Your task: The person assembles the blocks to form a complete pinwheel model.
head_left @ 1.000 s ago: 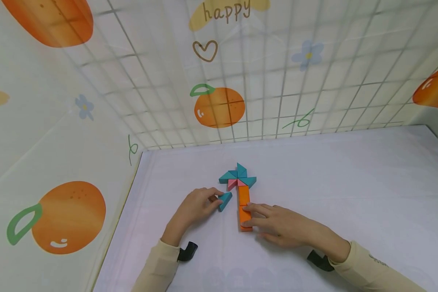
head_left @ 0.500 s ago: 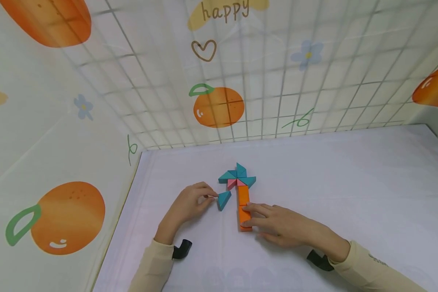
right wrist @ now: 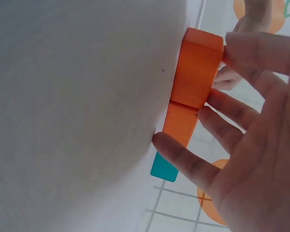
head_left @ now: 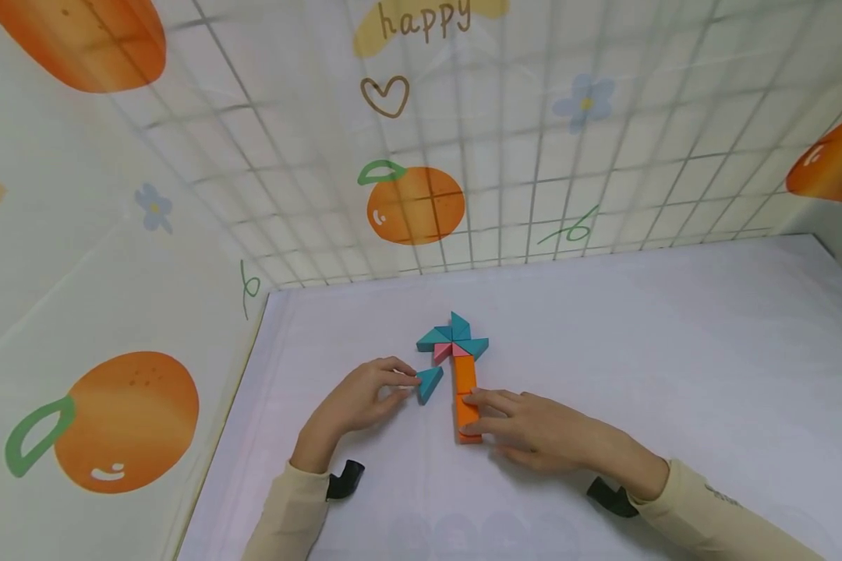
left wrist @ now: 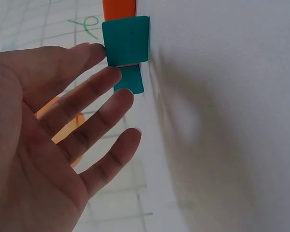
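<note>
My left hand [head_left: 356, 397] has its fingertips right at the left corner of a loose teal triangular block [head_left: 429, 384]. Its fingers are extended, and in the left wrist view the loose block [left wrist: 127, 41] shows a flat face beyond the thumb. My right hand [head_left: 533, 432] rests extended fingers on two orange rectangular blocks [head_left: 465, 374], laid end to end. Above them, a pinwheel of teal triangular blocks [head_left: 461, 327] and pink triangular blocks [head_left: 442, 352] meets the upper orange block. In the right wrist view, fingers line the side of the orange blocks [right wrist: 197, 67].
A white-covered table [head_left: 638, 351] carries the blocks. Behind it hangs a curtain [head_left: 505, 156] with a grid, oranges and flowers; another printed sheet [head_left: 98, 273] stands at the left. Black wrist mounts [head_left: 345, 479] stick out from both sleeves.
My left hand pinched the loose teal block, released it and drew back left; now its fingertips are at the block's corner again. My right hand has stayed on the orange blocks.
</note>
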Tool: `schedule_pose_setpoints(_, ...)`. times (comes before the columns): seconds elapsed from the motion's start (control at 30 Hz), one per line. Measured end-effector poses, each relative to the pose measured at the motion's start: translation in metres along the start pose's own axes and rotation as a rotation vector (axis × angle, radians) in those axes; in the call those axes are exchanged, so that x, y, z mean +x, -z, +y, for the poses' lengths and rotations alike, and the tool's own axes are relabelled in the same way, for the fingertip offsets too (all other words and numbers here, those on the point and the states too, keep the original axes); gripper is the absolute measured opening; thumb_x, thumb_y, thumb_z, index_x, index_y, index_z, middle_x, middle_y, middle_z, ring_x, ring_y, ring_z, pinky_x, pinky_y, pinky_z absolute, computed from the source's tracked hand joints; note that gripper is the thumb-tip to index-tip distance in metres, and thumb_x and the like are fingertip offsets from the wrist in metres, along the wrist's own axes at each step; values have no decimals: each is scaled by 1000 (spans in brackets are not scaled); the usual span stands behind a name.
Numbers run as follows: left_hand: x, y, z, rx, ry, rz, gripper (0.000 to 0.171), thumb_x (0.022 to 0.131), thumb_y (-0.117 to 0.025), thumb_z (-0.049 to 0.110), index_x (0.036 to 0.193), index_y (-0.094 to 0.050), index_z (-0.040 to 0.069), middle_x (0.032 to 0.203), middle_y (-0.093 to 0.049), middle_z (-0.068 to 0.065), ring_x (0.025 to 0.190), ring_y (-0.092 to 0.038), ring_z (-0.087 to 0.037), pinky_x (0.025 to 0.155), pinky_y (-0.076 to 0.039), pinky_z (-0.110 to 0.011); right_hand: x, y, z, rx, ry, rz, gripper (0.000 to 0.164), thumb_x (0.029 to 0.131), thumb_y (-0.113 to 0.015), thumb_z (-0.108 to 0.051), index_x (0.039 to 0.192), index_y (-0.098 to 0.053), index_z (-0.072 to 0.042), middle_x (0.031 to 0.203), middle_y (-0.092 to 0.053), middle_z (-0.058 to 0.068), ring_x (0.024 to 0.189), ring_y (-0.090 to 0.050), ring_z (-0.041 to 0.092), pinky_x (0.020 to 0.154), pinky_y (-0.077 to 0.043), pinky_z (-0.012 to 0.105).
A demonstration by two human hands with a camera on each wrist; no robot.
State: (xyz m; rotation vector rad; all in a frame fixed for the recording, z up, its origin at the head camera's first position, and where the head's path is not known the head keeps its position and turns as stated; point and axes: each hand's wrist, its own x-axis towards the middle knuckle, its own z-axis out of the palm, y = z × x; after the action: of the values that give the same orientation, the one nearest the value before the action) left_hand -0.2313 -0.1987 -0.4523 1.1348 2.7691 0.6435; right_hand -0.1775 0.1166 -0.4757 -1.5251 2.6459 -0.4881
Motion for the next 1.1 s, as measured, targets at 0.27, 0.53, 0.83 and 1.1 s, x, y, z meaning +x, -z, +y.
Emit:
schedule_pose_setpoints(0.27, 2, 0, 9, 7, 45, -15, 23, 93, -66, 14, 115, -74, 12, 113, -68, -1, 106, -64, -19, 95, -54, -39, 1, 0, 1, -9, 21, 15, 52, 93, -66, -23, 142, -50, -32, 153, -41, 7, 134, -49, 26, 95, -54, 43)
schedule_pose_setpoints(0.53, 6, -7, 15, 53, 74, -15, 26, 94, -66, 20, 119, -72, 15, 117, -66, 0, 108, -63, -18, 97, -53, -38, 0, 0, 1, -18, 29, 31, 52, 92, -66, -23, 141, -51, -32, 152, -42, 8, 133, -49, 26, 92, -55, 42)
schedule_pose_setpoints(0.83, 7, -9, 22, 125, 64, 29, 28, 93, -67, 20, 121, -70, 16, 120, -65, 3, 109, -63, -17, 97, -53, -36, 0, 1, 0, 23, 6, 8, 53, 93, -66, -23, 143, -49, -33, 152, -41, 7, 134, -48, 26, 94, -54, 44)
schedule_pose_setpoints(1.1, 7, -6, 29, 160, 22, -23, 23, 93, -66, 14, 115, -74, 16, 129, -64, 3, 115, -61, -20, 99, -52, -38, 0, 1, 1, -3, 19, 24, 52, 93, -66, -22, 142, -50, -32, 152, -42, 7, 133, -49, 25, 93, -54, 42)
